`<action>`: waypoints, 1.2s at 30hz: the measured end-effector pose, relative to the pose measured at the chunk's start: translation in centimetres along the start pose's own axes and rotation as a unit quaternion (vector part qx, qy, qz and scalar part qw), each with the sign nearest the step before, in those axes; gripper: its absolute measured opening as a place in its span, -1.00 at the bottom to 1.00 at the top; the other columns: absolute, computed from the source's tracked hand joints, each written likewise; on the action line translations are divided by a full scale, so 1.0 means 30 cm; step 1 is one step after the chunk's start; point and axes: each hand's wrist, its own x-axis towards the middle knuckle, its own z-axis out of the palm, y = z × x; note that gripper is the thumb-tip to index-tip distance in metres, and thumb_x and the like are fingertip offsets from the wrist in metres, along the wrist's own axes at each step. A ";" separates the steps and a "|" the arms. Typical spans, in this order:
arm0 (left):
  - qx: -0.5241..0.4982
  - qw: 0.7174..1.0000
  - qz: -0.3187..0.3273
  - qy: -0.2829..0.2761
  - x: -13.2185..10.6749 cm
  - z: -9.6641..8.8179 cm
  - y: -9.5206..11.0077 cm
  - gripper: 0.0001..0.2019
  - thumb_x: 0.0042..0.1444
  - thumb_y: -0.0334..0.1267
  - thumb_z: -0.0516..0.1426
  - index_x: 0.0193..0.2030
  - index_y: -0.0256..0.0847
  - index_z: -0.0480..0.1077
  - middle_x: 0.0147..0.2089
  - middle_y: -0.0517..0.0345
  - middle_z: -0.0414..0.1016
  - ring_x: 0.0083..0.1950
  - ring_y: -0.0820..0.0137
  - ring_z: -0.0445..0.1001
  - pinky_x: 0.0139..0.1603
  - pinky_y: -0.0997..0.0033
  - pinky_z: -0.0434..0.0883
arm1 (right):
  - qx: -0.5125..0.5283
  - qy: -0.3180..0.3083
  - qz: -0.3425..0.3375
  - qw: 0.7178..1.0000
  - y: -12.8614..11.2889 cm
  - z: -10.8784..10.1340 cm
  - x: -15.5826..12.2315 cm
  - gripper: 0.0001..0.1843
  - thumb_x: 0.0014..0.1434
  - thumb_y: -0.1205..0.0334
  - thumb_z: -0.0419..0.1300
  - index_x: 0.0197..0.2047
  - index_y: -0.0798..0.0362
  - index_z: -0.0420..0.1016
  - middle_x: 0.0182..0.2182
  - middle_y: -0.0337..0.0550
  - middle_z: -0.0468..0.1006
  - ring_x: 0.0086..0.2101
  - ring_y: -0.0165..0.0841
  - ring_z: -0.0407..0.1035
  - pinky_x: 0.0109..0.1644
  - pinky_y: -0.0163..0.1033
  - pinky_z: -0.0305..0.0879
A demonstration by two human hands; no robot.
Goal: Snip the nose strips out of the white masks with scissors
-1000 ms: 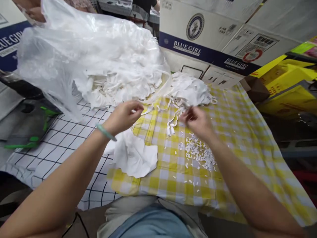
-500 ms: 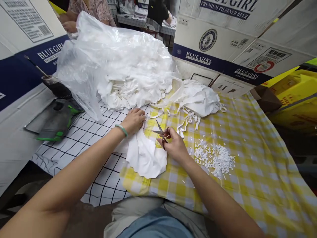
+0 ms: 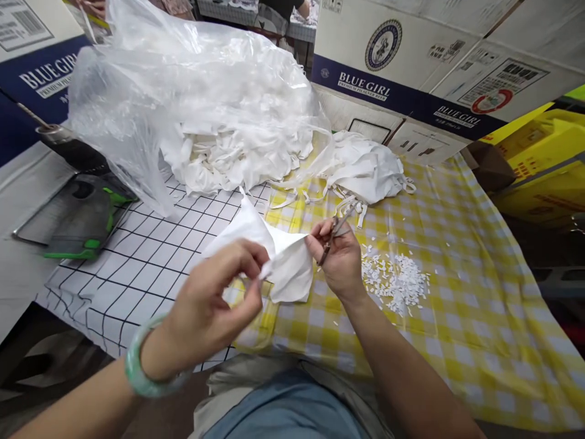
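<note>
Your left hand (image 3: 205,305) pinches blurred white bit (image 3: 265,270); right hand (image 3: 342,262), corner of white cloth (image 3: 292,277) plus scissors (image 3: 336,230). Twisting wrist could make blades nick cloth.

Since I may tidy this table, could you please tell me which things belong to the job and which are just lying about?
Seemingly in the job:
scissors in the right hand
white cloth, pinched by the left hand
small white scraps
white heap with straps
clear bag of white pieces

Seemingly just lying about:
grey-and-green object
BLUE GIRL boxes
yellow items
</note>
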 end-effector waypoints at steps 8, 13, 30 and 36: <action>-0.591 0.717 -0.359 -0.092 -0.057 0.197 -0.118 -0.70 0.22 -0.10 0.10 -0.05 -0.28 0.43 -0.09 -0.10 0.53 -0.19 0.31 0.57 -0.10 0.32 0.51 | -0.006 -0.003 -0.021 1.000 -0.018 -0.066 -0.121 -0.71 0.13 0.26 0.31 -0.32 -0.06 0.19 -0.35 -0.28 0.37 -0.28 -0.37 0.38 -0.12 -0.21 0.38; -0.582 0.728 -0.353 -0.079 -0.018 0.201 -0.116 -0.78 0.20 -0.31 0.18 -0.11 -0.41 0.55 -0.28 0.04 0.48 -0.34 0.50 0.47 -0.24 0.56 0.49 | 0.014 -0.004 -0.016 1.000 -0.006 -0.148 -0.172 -0.70 0.12 0.32 0.32 -0.32 -0.06 0.21 -0.35 -0.29 0.37 -0.27 -0.39 0.38 -0.08 -0.21 0.37; -0.051 0.996 0.005 -0.070 -0.008 0.175 -0.022 -0.83 0.30 -0.35 0.12 -0.28 -0.23 0.53 -0.04 0.01 0.38 0.09 0.30 0.35 0.09 0.38 0.30 | 0.119 -0.037 0.157 0.980 0.040 -0.103 -0.243 -0.59 0.02 0.14 0.43 -0.37 -0.04 0.21 -0.42 -0.33 0.33 -0.40 -0.44 0.26 -0.27 -0.30 0.31; -0.202 0.978 -0.029 -0.048 0.007 0.292 -0.078 -0.76 0.37 -0.30 0.03 -0.29 -0.21 0.46 -0.18 0.09 0.34 -0.16 0.41 0.40 -0.16 0.44 0.38 | 0.073 -0.047 0.201 0.976 0.037 -0.076 -0.314 -0.60 0.05 -0.04 0.38 -0.31 -0.05 0.26 -0.38 -0.27 0.37 -0.38 -0.37 0.29 -0.24 -0.22 0.36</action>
